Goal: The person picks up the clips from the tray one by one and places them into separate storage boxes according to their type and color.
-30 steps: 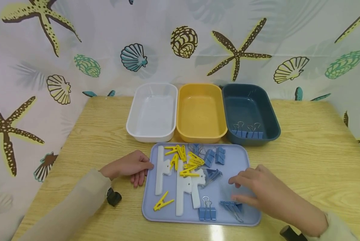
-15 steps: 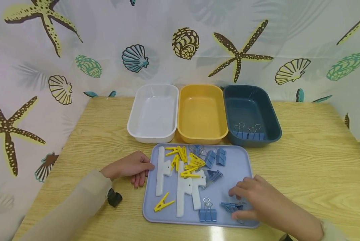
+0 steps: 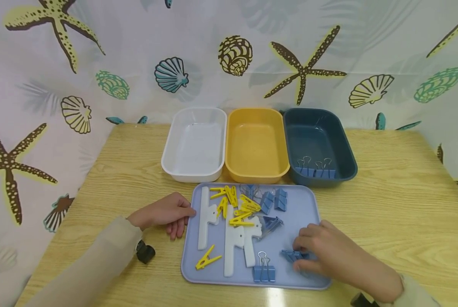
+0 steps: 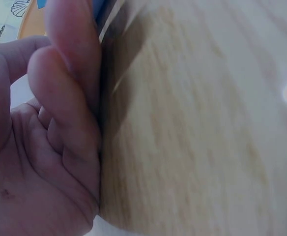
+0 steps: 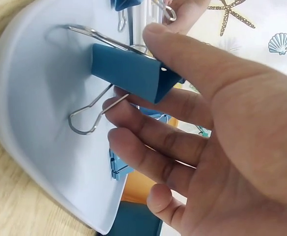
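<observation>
My right hand (image 3: 324,251) is at the right front of the pale blue tray (image 3: 301,202), its thumb and fingers curled round a blue binder clip (image 3: 291,256). In the right wrist view the thumb lies on one side of this binder clip (image 5: 126,71) and the fingers on the other; both wire handles stick out. My left hand (image 3: 166,213) rests on the table at the tray's left edge, fingers loosely bent and holding nothing. On the tray lie white bag clips (image 3: 229,245), yellow clothespins (image 3: 207,259) and more blue binder clips (image 3: 264,273).
Behind the tray stand a white bin (image 3: 200,145), a yellow bin (image 3: 256,147) and a dark blue bin (image 3: 313,132) side by side. Blue binder clips (image 3: 324,173) sit in the dark blue bin. A patterned cloth (image 3: 205,25) hangs behind the wooden table (image 3: 397,187).
My right hand has come down onto the binder clip at the tray's right front, and its thumb and fingers have closed in round it. The left hand has stayed in place.
</observation>
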A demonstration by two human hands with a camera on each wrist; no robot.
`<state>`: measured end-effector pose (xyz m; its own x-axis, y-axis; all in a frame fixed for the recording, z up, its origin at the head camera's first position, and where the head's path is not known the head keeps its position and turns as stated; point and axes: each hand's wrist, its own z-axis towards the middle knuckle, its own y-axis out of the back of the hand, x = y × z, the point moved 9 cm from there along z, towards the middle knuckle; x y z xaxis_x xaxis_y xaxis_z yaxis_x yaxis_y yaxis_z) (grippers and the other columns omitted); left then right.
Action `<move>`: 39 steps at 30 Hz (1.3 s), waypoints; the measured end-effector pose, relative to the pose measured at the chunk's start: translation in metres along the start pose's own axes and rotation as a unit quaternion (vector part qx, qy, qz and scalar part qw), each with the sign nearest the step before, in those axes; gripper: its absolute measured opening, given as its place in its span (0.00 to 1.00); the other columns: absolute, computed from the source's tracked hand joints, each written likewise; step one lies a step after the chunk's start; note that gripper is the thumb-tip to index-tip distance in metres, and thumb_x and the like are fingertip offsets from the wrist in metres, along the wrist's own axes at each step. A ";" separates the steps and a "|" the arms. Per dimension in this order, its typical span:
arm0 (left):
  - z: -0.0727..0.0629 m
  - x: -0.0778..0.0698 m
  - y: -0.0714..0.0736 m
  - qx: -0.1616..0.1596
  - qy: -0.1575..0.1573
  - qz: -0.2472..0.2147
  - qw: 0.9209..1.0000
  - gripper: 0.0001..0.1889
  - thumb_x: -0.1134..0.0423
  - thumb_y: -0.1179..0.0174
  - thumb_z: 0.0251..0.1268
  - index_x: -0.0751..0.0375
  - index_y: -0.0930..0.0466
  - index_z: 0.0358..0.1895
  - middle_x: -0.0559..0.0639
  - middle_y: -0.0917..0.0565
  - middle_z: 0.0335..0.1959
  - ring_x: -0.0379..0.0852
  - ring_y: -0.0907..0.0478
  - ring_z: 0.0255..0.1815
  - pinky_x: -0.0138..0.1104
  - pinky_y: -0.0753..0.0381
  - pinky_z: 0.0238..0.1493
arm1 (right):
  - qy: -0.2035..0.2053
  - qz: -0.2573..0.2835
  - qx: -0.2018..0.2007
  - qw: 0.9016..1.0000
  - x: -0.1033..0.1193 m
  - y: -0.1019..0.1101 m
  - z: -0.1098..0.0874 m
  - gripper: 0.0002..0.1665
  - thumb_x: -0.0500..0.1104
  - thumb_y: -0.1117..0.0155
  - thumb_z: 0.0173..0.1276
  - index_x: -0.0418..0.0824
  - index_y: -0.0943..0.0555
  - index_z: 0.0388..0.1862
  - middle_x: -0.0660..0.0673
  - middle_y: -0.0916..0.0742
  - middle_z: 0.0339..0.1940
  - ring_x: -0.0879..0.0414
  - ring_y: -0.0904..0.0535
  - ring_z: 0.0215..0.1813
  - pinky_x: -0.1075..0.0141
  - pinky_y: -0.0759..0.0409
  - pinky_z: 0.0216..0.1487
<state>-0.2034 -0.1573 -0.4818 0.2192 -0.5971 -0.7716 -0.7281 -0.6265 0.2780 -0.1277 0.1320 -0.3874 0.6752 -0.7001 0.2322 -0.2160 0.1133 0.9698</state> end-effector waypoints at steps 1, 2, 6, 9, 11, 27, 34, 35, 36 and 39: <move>0.000 0.000 0.000 0.000 0.000 0.000 1.000 0.20 0.59 0.49 0.70 0.68 0.23 0.22 0.54 0.17 0.13 0.42 0.21 0.10 0.29 0.26 0.12 | -0.002 0.000 -0.002 1.000 -0.001 0.000 0.000 0.17 0.64 0.32 0.55 0.55 0.16 0.32 0.65 0.20 0.29 0.70 0.30 0.32 0.69 0.34 0.34; 0.000 0.000 0.000 -0.001 0.000 -0.001 1.000 0.20 0.59 0.49 0.70 0.68 0.22 0.22 0.54 0.17 0.13 0.42 0.21 0.10 0.28 0.26 0.12 | -0.004 0.000 -0.004 1.000 -0.002 0.001 0.001 0.16 0.63 0.31 0.55 0.55 0.15 0.33 0.64 0.20 0.29 0.70 0.30 0.32 0.69 0.34 0.34; 0.000 0.000 0.000 -0.002 0.002 0.002 1.000 0.20 0.59 0.49 0.70 0.68 0.22 0.22 0.54 0.17 0.13 0.42 0.22 0.10 0.28 0.26 0.13 | -0.008 -0.001 -0.011 1.000 -0.007 0.003 0.003 0.15 0.61 0.30 0.54 0.54 0.15 0.32 0.64 0.19 0.29 0.70 0.30 0.32 0.70 0.35 0.34; -0.001 0.001 0.000 -0.005 0.004 0.006 1.000 0.20 0.58 0.48 0.70 0.68 0.22 0.22 0.54 0.18 0.13 0.42 0.22 0.10 0.28 0.25 0.13 | -0.011 0.000 -0.013 1.000 -0.009 0.005 0.005 0.14 0.61 0.30 0.55 0.54 0.15 0.33 0.63 0.18 0.30 0.69 0.30 0.32 0.70 0.36 0.33; -0.001 0.001 0.001 -0.007 0.006 0.008 1.000 0.20 0.58 0.48 0.70 0.68 0.22 0.22 0.54 0.18 0.13 0.42 0.21 0.10 0.29 0.25 0.13 | -0.014 0.001 -0.018 1.000 -0.011 0.005 0.006 0.15 0.60 0.30 0.55 0.54 0.14 0.34 0.62 0.18 0.30 0.69 0.29 0.32 0.71 0.36 0.33; 0.002 0.001 0.003 -0.003 0.000 0.011 1.000 0.19 0.58 0.49 0.71 0.68 0.23 0.23 0.54 0.17 0.13 0.43 0.21 0.10 0.29 0.26 0.13 | -0.057 -0.037 -0.037 0.997 -0.019 0.009 -0.008 0.34 0.74 0.34 0.49 0.52 0.16 0.44 0.54 0.15 0.44 0.56 0.21 0.47 0.55 0.25 0.48; 0.002 0.001 0.003 -0.008 0.003 0.014 1.000 0.20 0.58 0.49 0.71 0.68 0.22 0.23 0.54 0.17 0.14 0.42 0.22 0.10 0.28 0.26 0.13 | -0.065 -0.065 -0.040 0.995 -0.023 0.006 -0.019 0.39 0.74 0.31 0.42 0.50 0.17 0.46 0.52 0.16 0.44 0.55 0.22 0.47 0.61 0.30 0.41; 0.001 0.001 0.003 -0.009 0.002 0.014 1.000 0.20 0.58 0.49 0.71 0.68 0.22 0.23 0.54 0.17 0.14 0.42 0.22 0.10 0.28 0.26 0.13 | -0.064 -0.069 -0.043 0.995 -0.024 0.005 -0.020 0.39 0.74 0.30 0.42 0.50 0.17 0.46 0.52 0.16 0.44 0.55 0.22 0.46 0.62 0.31 0.39; 0.001 0.001 0.002 -0.009 0.002 0.014 1.000 0.20 0.58 0.48 0.70 0.68 0.22 0.22 0.54 0.17 0.14 0.42 0.22 0.10 0.28 0.26 0.13 | -0.064 -0.071 -0.045 0.994 -0.024 0.004 -0.022 0.39 0.74 0.31 0.41 0.50 0.17 0.45 0.52 0.15 0.43 0.55 0.22 0.46 0.62 0.31 0.39; 0.001 0.002 0.001 -0.007 0.001 0.011 1.000 0.20 0.58 0.49 0.70 0.68 0.23 0.22 0.54 0.18 0.13 0.42 0.22 0.10 0.29 0.26 0.13 | -0.067 -0.080 -0.054 0.993 -0.026 0.000 -0.026 0.38 0.74 0.30 0.40 0.51 0.17 0.44 0.53 0.15 0.42 0.55 0.21 0.44 0.63 0.32 0.38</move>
<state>-0.2046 -0.1584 -0.4834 0.2042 -0.6121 -0.7640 -0.7233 -0.6202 0.3035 -0.1267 0.1682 -0.3914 0.5937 -0.8017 0.0695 -0.0311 0.0634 0.9975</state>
